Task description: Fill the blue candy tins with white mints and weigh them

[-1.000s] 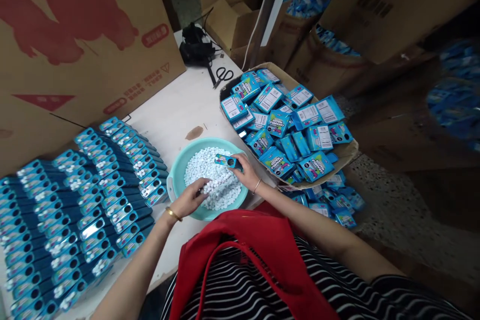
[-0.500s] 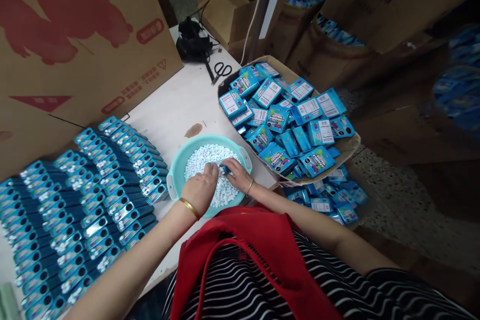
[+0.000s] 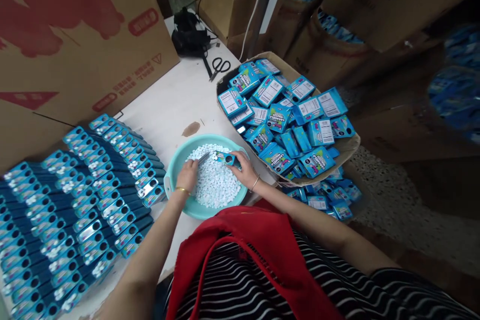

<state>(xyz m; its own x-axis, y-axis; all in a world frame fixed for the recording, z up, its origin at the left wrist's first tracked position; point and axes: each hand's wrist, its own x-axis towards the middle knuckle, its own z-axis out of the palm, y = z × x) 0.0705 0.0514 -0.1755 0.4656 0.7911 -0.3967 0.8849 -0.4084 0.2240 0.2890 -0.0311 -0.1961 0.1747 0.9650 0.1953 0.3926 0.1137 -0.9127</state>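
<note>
— At the lower middle of the head view, what are the hands doing?

— Both work over the teal basin (image 3: 173, 170) of small white tablets (image 3: 215, 185). The right hand (image 3: 245, 170) has its grip closed on a small blue box (image 3: 228, 160), held just above the heap. The left hand (image 3: 186, 176) rests on the tablets, fingers curled; whether it pinches any I cannot tell.

— Which step would you call it?

— Filling, by my judgement: the box looks to be getting tablets from the basin. The next move calls for steady fingers, keeping the box's opening up so nothing spills.

— And the containers?

— Right of centre, a cardboard tray (image 3: 347, 147) sits heaped with loose blue boxes (image 3: 296, 120), some fallen to the floor below it. On the counter (image 3: 176, 105), at the left, rows of open boxes (image 3: 86, 200) lie side by side, many showing white tablets inside. Scissors (image 3: 219, 66) lie at the upper middle, beside a black bundle (image 3: 189, 37).
</note>
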